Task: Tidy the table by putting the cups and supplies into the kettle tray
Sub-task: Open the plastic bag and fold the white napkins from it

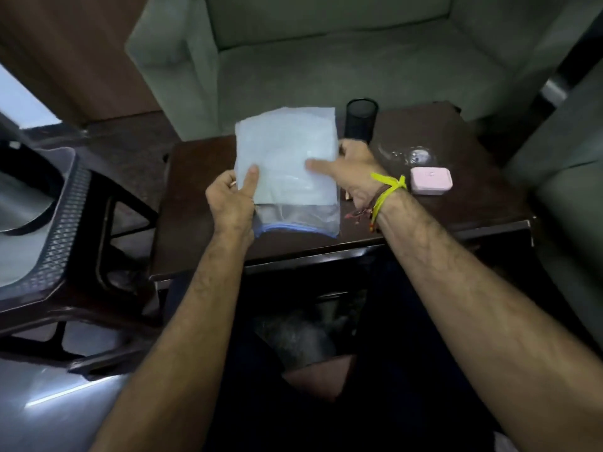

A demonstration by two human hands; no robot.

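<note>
I hold a clear pouch of pale blue cloths (287,158) above the dark table (456,203), my left hand (231,203) and right hand (352,171) pinching its 2 sides. I should keep it level; no kettle tray is visible.

I hold a pale blue folded sheet (287,151) upright above the dark surface (456,207), with a clear plastic pouch (298,218) with a blue edge under it. A black cup (361,120) stands upright just beside the sheet, at the far side. A clear glass (414,154) is to its right, blurred. A small pink box (430,180) lies flat near the glass.
</note>
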